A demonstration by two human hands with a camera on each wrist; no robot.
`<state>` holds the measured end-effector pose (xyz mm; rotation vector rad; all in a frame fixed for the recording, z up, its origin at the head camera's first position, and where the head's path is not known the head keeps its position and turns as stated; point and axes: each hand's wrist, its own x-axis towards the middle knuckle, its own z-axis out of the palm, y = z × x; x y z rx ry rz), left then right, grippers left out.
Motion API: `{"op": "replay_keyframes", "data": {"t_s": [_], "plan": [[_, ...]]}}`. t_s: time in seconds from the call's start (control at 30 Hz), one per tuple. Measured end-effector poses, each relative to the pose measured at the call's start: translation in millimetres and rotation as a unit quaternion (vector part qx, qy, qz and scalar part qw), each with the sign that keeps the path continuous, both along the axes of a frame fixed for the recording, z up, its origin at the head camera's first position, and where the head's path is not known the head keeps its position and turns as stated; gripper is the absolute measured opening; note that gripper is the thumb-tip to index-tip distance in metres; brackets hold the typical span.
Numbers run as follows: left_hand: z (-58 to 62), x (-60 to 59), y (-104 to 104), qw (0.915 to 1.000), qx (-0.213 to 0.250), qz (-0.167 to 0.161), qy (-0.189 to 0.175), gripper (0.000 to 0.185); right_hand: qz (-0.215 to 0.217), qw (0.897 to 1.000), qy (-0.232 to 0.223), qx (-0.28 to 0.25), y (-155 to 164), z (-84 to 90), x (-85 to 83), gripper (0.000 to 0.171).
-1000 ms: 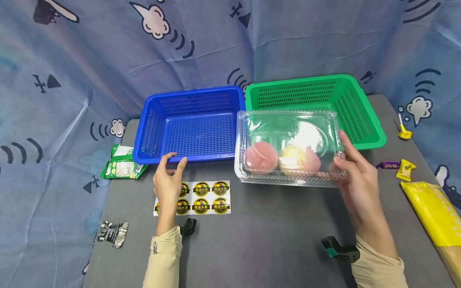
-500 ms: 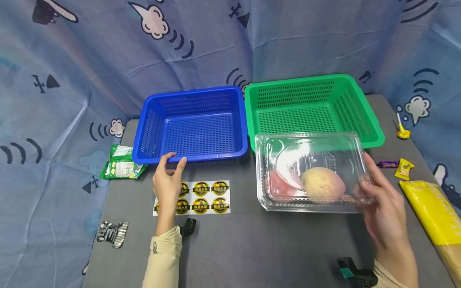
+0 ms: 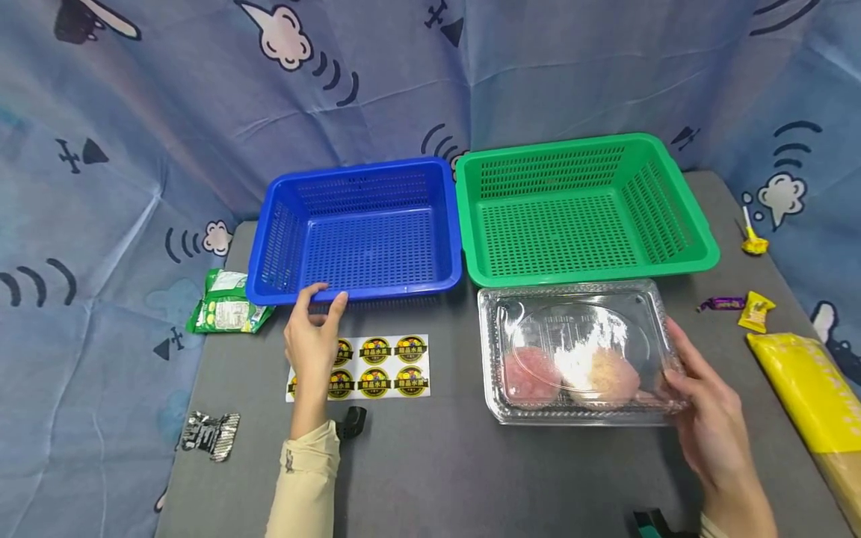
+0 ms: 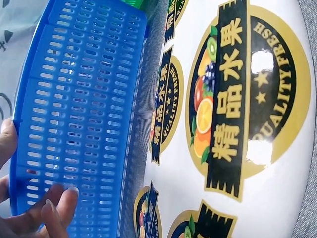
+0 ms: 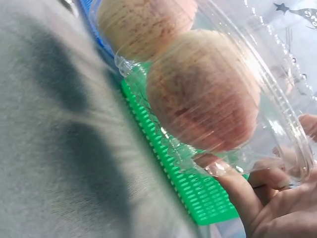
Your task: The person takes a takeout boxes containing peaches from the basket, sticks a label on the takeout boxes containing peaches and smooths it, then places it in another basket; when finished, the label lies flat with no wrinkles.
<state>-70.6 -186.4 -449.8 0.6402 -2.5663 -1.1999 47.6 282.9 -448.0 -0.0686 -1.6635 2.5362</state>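
Right hand [image 3: 706, 418] fingers [image 5: 233, 186] curl round the right end of the clear clamshell box [image 3: 578, 351], two apples [image 3: 572, 373] inside; box sits low on the grey table [image 3: 471, 478], just in front of the green basket [image 3: 578, 205]. Left hand [image 3: 311, 347] fingers [image 4: 54, 208] loosely spread, touching the near rim of the blue basket [image 3: 363, 228], palm over the sticker sheet [image 3: 377, 366]. Green snack packet [image 3: 227, 302] off left, yellow bag [image 3: 807, 388] and candies [image 3: 753, 310] off right.
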Motion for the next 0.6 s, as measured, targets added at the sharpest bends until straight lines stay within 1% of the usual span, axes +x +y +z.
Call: {"op": "replay_keyframes", "data": {"t_s": [0.23,0.43,0.6], "plan": [[-0.8,-0.6,0,1.0,0.0,-0.003,-0.003,0.052,0.021,1.0,-0.009,-0.013,2,-8.8,-2.9,0.059],[-1.0,-0.5,0,1.0,-0.002,-0.005,-0.004,0.053,0.013,1.0,-0.025,-0.006,3,-17.7,-3.4,0.058],[-2.1,-0.4,0,1.0,-0.005,-0.002,-0.002,0.052,0.009,0.999,-0.036,0.001,0,-21.4,-3.7,0.057]]}}
